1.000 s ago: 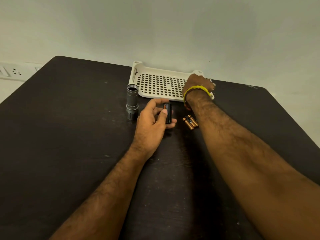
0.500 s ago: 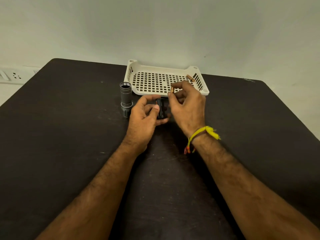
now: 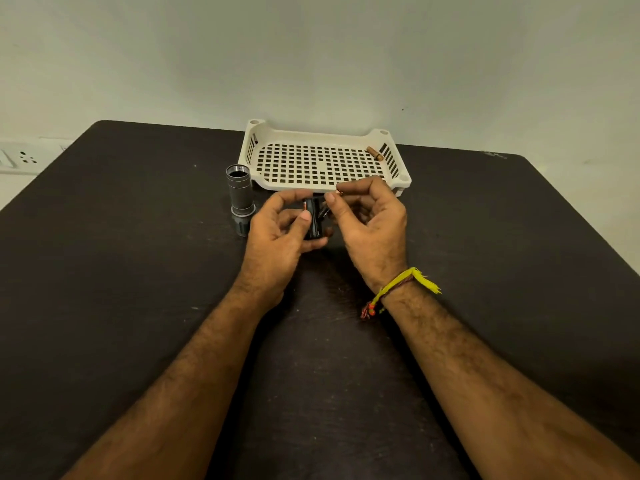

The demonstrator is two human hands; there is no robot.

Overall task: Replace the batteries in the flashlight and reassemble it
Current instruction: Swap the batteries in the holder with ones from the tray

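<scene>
My left hand (image 3: 277, 237) grips a small black battery holder (image 3: 316, 220) upright, a copper battery end showing at its top left. My right hand (image 3: 372, 220) pinches a battery (image 3: 338, 192) by its copper tip, just right of the holder's top. The grey flashlight body (image 3: 239, 197) stands on the table left of my hands, its open threaded end up. One copper-coloured battery (image 3: 375, 153) lies in the far right corner of the white tray (image 3: 311, 136). Other batteries seen earlier on the table are hidden behind my right hand.
The dark table (image 3: 104, 271) carries scuff marks. The perforated white tray sits at the table's back edge against the wall. A wall socket (image 3: 20, 157) is at the far left.
My right hand left the tray, where one battery now lies, and came beside the holder pinching another battery. The left hand kept hold of the holder and lifted it slightly.
</scene>
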